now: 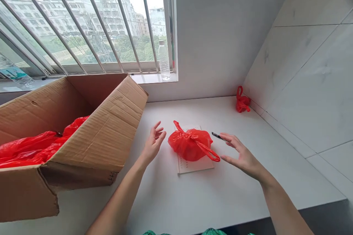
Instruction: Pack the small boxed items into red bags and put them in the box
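Observation:
A tied red plastic bag [190, 145] with two looped handles rests on a white book [195, 166] on the white counter. To the bag's left, my left hand [153, 143] is open, its fingers apart and touching nothing. On the other side, my right hand [238, 154] is also open, thumb spread from the fingers, close to one bag handle. A black pen [218, 137] lies beside the bag, its far end hidden behind my right fingers. Whether those fingers touch the pen, I cannot tell.
A large open cardboard box [102, 132] holding red plastic bags [41, 145] stands at left. A small tied red bag [242, 102] sits in the far right corner. Clear bottles [164, 62] are on the sill by the barred window. Something green shows at the bottom edge.

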`<state>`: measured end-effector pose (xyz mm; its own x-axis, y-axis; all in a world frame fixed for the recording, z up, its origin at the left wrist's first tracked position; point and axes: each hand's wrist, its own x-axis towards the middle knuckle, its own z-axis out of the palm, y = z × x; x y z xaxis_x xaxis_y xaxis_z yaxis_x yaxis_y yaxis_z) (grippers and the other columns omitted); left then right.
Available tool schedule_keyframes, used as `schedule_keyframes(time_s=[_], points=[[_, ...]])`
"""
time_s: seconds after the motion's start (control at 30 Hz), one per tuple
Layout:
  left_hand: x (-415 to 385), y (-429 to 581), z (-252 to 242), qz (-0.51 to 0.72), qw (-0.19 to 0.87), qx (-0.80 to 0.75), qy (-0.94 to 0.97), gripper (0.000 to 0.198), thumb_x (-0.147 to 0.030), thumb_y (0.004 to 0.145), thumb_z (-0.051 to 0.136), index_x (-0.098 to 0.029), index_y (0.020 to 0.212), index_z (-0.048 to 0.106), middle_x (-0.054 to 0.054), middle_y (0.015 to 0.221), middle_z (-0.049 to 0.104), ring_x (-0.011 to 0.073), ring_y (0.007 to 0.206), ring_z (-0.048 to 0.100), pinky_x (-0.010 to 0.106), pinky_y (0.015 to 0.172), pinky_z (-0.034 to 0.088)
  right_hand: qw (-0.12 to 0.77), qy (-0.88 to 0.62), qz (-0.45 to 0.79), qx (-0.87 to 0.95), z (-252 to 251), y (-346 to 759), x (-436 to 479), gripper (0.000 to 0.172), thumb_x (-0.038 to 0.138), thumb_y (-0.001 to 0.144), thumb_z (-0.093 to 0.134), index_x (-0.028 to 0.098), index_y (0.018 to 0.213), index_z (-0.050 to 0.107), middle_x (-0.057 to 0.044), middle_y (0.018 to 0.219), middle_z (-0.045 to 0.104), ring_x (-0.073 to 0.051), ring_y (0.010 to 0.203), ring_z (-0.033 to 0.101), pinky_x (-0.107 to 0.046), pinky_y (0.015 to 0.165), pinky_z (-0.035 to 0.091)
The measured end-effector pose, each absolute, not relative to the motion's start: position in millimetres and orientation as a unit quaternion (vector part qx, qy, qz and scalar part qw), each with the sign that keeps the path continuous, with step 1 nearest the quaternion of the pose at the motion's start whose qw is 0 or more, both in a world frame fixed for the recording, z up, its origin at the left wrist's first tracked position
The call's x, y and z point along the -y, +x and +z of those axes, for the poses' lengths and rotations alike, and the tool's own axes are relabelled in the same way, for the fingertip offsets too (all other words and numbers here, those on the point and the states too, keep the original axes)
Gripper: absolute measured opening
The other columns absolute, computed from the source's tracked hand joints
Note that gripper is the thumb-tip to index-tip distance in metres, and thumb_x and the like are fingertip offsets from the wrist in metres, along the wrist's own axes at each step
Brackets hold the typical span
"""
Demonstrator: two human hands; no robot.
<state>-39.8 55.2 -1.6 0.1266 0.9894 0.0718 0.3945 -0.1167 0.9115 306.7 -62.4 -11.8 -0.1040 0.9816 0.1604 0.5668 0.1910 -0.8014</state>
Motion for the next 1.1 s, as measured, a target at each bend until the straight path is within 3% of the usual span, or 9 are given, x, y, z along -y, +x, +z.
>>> schedule_keyframes(time_s=[0.1, 0.17, 0.23, 0.33, 0.43, 0.53, 0.83, 1.1], points=[[-49.7, -33.8, 2.4, 0.294, 0.34, -0.57, 0.688, 0.068, -0.064, 0.094, 0.041, -0.022, 0.148, 0.04, 0.014, 0.146, 0.048, 0.03, 0.134, 0.047, 0.048, 0.112, 0.036, 0.316, -0.576, 0.192, 0.729, -16.4, 291.1, 43.2, 0.08, 0.051, 0.09, 0.059, 0.036, 0.157, 0.018, -0.006, 0.164, 0.023, -0.029, 0.148, 0.029, -0.053, 0.116, 0.036], [-48.1, -16.8, 6.2, 0.236, 0.301, -0.545, 0.745, 0.061, -0.065, 0.095, 0.04, -0.025, 0.14, 0.05, 0.012, 0.149, 0.046, 0.0315, 0.136, 0.045, 0.049, 0.112, 0.036, 0.299, -0.522, 0.142, 0.786, -22.1, 272.7, 20.6, 0.088, 0.052, 0.09, 0.059, 0.031, 0.159, 0.009, -0.008, 0.165, 0.02, -0.029, 0.151, 0.022, -0.055, 0.123, 0.021], [-48.2, 4.7, 7.0, 0.216, 0.243, -0.491, 0.808, 0.052, -0.061, 0.095, 0.042, -0.026, 0.13, 0.059, 0.01, 0.148, 0.048, 0.0308, 0.136, 0.044, 0.049, 0.114, 0.034, 0.295, -0.477, 0.129, 0.818, -29.4, 253.8, -4.0, 0.092, 0.057, 0.09, 0.057, 0.027, 0.16, 0.005, -0.01, 0.165, 0.02, -0.028, 0.152, 0.019, -0.053, 0.124, 0.014], [-50.0, 28.1, -1.6, 0.222, 0.148, -0.418, 0.869, 0.04, -0.046, 0.098, 0.046, -0.024, 0.13, 0.058, 0.009, 0.146, 0.05, 0.0275, 0.138, 0.043, 0.05, 0.119, 0.027, 0.304, -0.48, 0.154, 0.809, -42.3, 234.3, -30.5, 0.082, 0.06, 0.094, 0.047, 0.025, 0.159, 0.012, -0.011, 0.162, 0.029, -0.027, 0.151, 0.023, -0.052, 0.123, 0.019], [-52.3, 32.3, -19.5, 0.211, 0.094, -0.4, 0.887, 0.046, -0.033, 0.1, 0.042, -0.025, 0.145, 0.043, 0.009, 0.153, 0.043, 0.0252, 0.145, 0.035, 0.051, 0.121, 0.023, 0.299, -0.505, 0.174, 0.79, -57.5, 227.3, -38.2, 0.071, 0.06, 0.096, 0.043, 0.027, 0.156, 0.024, -0.009, 0.159, 0.036, -0.028, 0.149, 0.026, -0.053, 0.122, 0.023], [-54.9, 27.9, -37.4, 0.18, 0.069, -0.408, 0.892, 0.05, -0.033, 0.102, 0.037, -0.023, 0.151, 0.035, 0.01, 0.159, 0.034, 0.0255, 0.149, 0.027, 0.051, 0.122, 0.02, 0.288, -0.525, 0.163, 0.785, -71.8, 225.5, -36.5, 0.072, 0.062, 0.095, 0.044, 0.027, 0.155, 0.027, -0.008, 0.159, 0.036, -0.029, 0.15, 0.025, -0.053, 0.122, 0.022], [-56.4, 31.0, -54.4, 0.162, 0.047, -0.409, 0.897, 0.048, -0.035, 0.104, 0.031, -0.018, 0.148, 0.04, 0.01, 0.159, 0.033, 0.0255, 0.149, 0.028, 0.049, 0.123, 0.018, 0.289, -0.53, 0.152, 0.783, -85.1, 222.1, -35.0, 0.07, 0.062, 0.096, 0.04, 0.023, 0.154, 0.031, -0.008, 0.158, 0.038, -0.029, 0.148, 0.028, -0.051, 0.122, 0.025], [-55.1, 31.6, -65.5, 0.193, 0.068, -0.412, 0.888, 0.045, -0.035, 0.103, 0.034, -0.017, 0.142, 0.049, 0.011, 0.15, 0.048, 0.0264, 0.142, 0.039, 0.049, 0.122, 0.023, 0.296, -0.53, 0.141, 0.782, -92.6, 219.1, -33.2, 0.067, 0.061, 0.097, 0.039, 0.02, 0.149, 0.041, -0.011, 0.153, 0.045, -0.03, 0.145, 0.035, -0.054, 0.12, 0.027]])
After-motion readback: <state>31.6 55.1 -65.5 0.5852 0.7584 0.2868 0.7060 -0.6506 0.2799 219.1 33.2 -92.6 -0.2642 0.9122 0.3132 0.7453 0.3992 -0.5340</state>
